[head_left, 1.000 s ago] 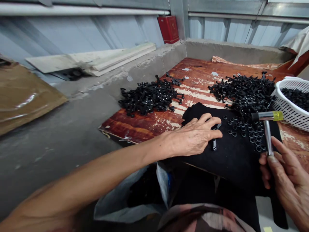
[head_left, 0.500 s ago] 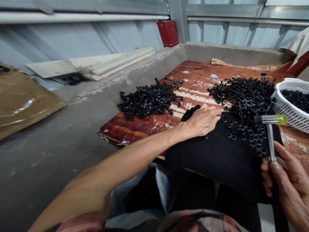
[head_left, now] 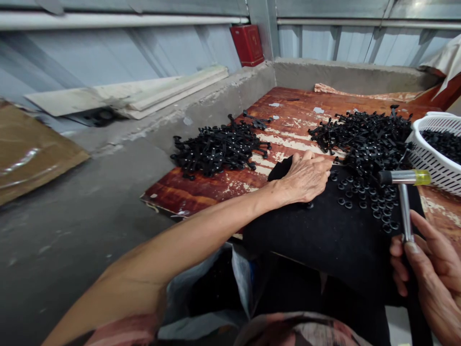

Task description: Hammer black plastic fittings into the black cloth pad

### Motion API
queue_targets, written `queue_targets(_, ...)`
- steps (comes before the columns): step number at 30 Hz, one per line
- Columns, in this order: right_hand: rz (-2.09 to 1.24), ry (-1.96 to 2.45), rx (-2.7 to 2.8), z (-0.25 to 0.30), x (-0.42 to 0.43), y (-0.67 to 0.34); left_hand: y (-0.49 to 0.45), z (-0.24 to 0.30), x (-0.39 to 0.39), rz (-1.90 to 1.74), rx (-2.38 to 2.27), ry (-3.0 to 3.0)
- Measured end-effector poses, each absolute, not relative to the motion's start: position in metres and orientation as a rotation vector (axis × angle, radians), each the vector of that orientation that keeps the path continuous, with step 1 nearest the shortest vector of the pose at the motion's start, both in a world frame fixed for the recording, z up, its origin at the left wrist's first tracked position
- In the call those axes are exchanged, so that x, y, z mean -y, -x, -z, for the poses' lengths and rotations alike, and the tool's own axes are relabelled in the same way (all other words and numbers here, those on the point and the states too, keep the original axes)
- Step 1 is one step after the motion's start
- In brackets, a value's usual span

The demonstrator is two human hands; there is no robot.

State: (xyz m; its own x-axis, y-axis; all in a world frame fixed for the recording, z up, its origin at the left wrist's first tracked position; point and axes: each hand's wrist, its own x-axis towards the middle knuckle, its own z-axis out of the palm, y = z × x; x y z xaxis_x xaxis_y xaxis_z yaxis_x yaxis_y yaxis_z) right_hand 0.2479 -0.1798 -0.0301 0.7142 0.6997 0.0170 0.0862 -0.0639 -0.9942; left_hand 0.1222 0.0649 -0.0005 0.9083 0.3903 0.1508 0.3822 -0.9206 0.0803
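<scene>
My left hand (head_left: 305, 178) lies knuckles up on the black cloth (head_left: 334, 240), fingers curled over a small black part that barely shows beneath it. My right hand (head_left: 430, 274) grips the handle of a small hammer (head_left: 404, 197) with a metal shaft and a black and yellow head, held upright over the cloth. Several loose black rings (head_left: 370, 202) lie on the cloth between the two hands. A heap of black plastic parts (head_left: 363, 137) sits just beyond the rings.
A second heap of black parts (head_left: 216, 150) lies on the worn red board (head_left: 288, 120). A white basket (head_left: 437, 158) holding black pieces stands at the right. A red box (head_left: 248, 44) sits on the concrete ledge behind. Cardboard (head_left: 32, 154) lies at the left.
My left hand slid forward and up the cloth toward the heap, covering the small black part that lay beside its fingertips. The hammer barely moved.
</scene>
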Motion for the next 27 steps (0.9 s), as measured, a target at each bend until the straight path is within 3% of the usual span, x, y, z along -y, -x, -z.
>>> queue_targets(20,-0.557,1.573,0.648,0.0309,0.1806,-0.2466,-0.1230,-0.0005,-0.0659,-0.227,-0.601,-2.992)
queue_targets(27,-0.581,1.529,0.665,0.0323,0.1809,-0.2476,-0.1235,0.0060,-0.0693,-0.382,-0.573,-2.897)
